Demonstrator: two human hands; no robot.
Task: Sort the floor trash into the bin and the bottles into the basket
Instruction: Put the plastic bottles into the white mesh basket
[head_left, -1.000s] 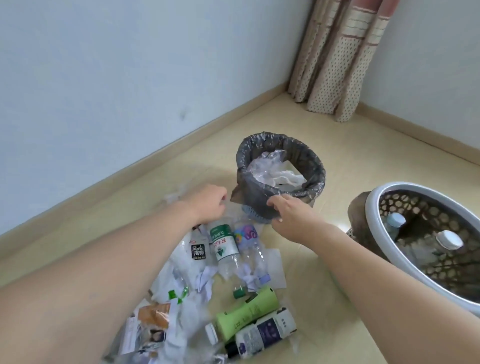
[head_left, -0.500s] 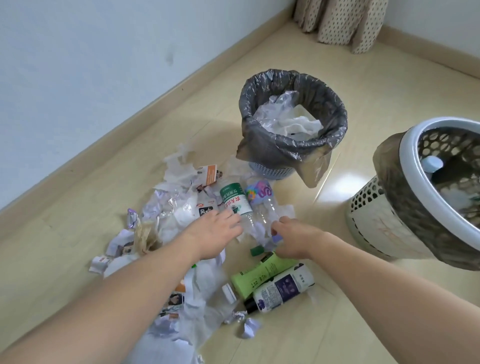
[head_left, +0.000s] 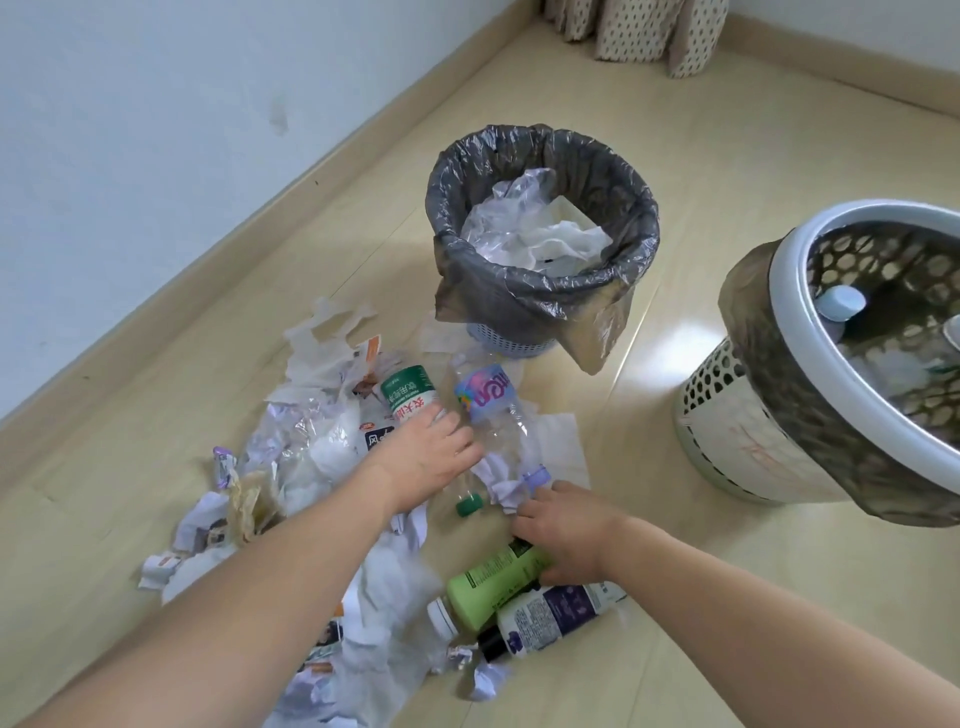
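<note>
Hands are both down at the floor pile. Your left hand (head_left: 426, 457) lies over the clear water bottle with the green label (head_left: 410, 400), fingers bent down across its body just below the label; whether they fully close round it cannot be told. The green cap (head_left: 470, 505) of that bottle shows just beneath the heel of this hand.

Your right hand (head_left: 563, 530) rests on the upper end of the green bottle (head_left: 493, 582), thumb against its side and fingers curled forward over it toward the crumpled paper (head_left: 501, 480); a firm grip cannot be confirmed. Just ahead of these fingertips lies the clear bottle with the blue and pink label (head_left: 485, 397), its pale purple cap (head_left: 537, 475) nearest your fingers.

Touching the green bottle on the near side lies 1 white bottle with a purple label (head_left: 550, 616), black cap pointing left. Torn paper and plastic wrappers (head_left: 322, 447) spread to the left of your left hand and under that forearm.

Beyond both hands stands the bin (head_left: 543, 291), lined with a grey bag and holding crumpled plastic and paper. To the right of your right hand, well apart, stands the basket (head_left: 789, 415), white-rimmed with a perforated wall; at least 1 capped bottle (head_left: 841, 304) lies inside it.
</note>
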